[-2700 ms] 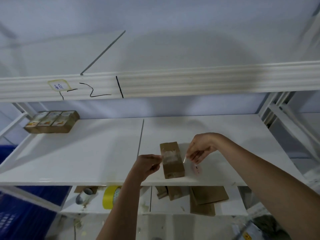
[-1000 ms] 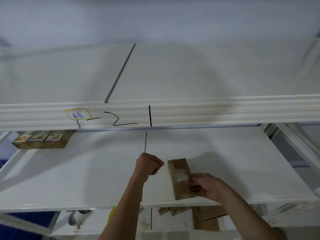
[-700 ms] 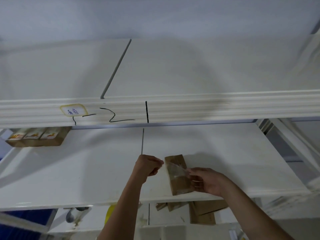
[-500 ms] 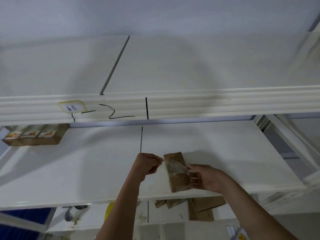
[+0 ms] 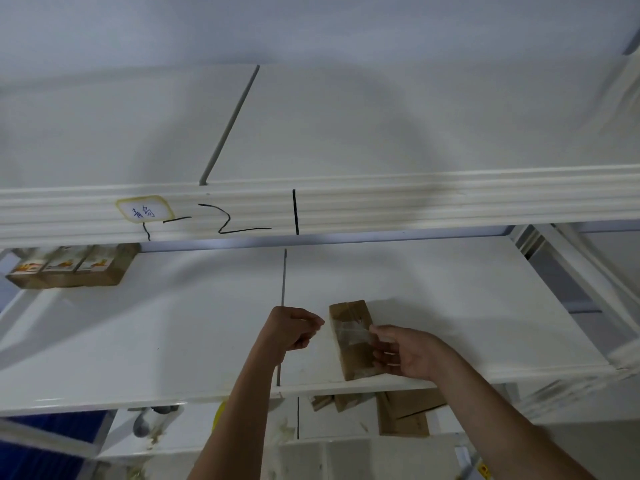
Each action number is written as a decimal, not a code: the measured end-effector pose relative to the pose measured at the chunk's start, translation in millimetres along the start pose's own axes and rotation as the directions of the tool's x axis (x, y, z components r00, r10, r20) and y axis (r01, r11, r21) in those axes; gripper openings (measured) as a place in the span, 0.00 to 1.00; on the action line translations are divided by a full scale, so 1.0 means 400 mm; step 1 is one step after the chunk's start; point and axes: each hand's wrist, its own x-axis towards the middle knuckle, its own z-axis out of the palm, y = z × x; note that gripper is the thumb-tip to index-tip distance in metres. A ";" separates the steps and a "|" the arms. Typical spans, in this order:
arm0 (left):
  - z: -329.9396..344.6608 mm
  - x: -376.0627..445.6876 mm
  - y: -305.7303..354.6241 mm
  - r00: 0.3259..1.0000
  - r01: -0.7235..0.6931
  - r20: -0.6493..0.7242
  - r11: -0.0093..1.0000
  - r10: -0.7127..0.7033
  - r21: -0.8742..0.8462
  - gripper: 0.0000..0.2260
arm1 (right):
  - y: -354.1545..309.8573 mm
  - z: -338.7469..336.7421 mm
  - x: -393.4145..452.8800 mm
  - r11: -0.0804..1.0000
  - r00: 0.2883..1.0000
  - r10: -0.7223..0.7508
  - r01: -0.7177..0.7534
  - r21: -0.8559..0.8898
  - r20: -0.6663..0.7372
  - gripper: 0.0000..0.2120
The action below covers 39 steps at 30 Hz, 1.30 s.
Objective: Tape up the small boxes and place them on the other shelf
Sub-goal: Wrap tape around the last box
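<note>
Right hand (image 5: 403,351) pinching clear tape (image 5: 349,332) on small box (image 5: 353,341) (middle shelf (image 5: 173,341)), left hand (image 5: 294,329) fisted beside it

A brown cardboard box (image 5: 351,339) lay flat near the shelf's (image 5: 173,341) front edge, clear tape (image 5: 349,331) across its top.

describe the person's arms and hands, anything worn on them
Both forearms are bare as far as the frame shows: no sleeves, gloves, watch, bracelet or rings are visible. The left hand and the right hand are uncovered, with no tape, bandage or markings that can be made out. The upper arms lie outside the frame, so any short sleeve there cannot be seen.
</note>
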 end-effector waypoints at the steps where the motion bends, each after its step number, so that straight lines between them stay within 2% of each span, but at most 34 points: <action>1: -0.002 0.001 -0.001 1.000 0.000 -0.001 1.000 0.000 -0.001 0.02 | 0.001 0.002 0.003 1.000 1.000 -0.002 0.002 0.007 -0.004 0.14; 5: -0.007 0.003 -0.005 1.000 0.006 -0.005 1.000 -0.006 0.000 0.03 | 0.000 0.012 0.013 0.999 1.000 -0.012 0.012 0.040 -0.016 0.17; 11: -0.008 0.010 -0.008 0.999 0.045 0.002 0.998 -0.045 -0.049 0.03 | 0.000 0.010 0.020 0.999 0.998 -0.024 0.026 0.027 -0.056 0.13; 17: -0.006 0.011 -0.014 0.995 0.096 0.016 0.985 -0.095 -0.141 0.05 | -0.001 0.015 0.022 0.985 0.985 -0.149 0.155 0.077 -0.085 0.07; 20: 0.000 0.013 -0.019 0.994 0.105 0.013 0.980 -0.104 -0.171 0.06 | 0.003 0.021 0.027 0.979 0.974 -0.197 0.203 0.038 -0.113 0.06; 24: 0.010 0.014 -0.028 0.993 0.112 -0.008 0.976 -0.115 -0.185 0.06 | 0.003 0.019 0.040 0.936 0.927 -0.319 0.277 -0.216 -0.197 0.08; 30: 0.036 0.022 -0.021 0.993 0.106 -0.031 0.965 -0.117 -0.241 0.05 | -0.029 0.016 0.021 0.943 0.939 -0.331 0.325 -0.068 -0.098 0.13; 36: 0.049 0.035 -0.024 0.979 0.173 -0.060 0.954 -0.193 -0.243 0.03 | -0.046 0.016 0.013 0.935 0.922 -0.346 0.322 -0.151 -0.175 0.19; 39: 0.066 0.050 -0.030 0.961 0.207 -0.143 0.956 -0.239 -0.207 0.04 | -0.055 0.023 0.018 0.937 0.925 -0.326 0.287 -0.200 -0.197 0.18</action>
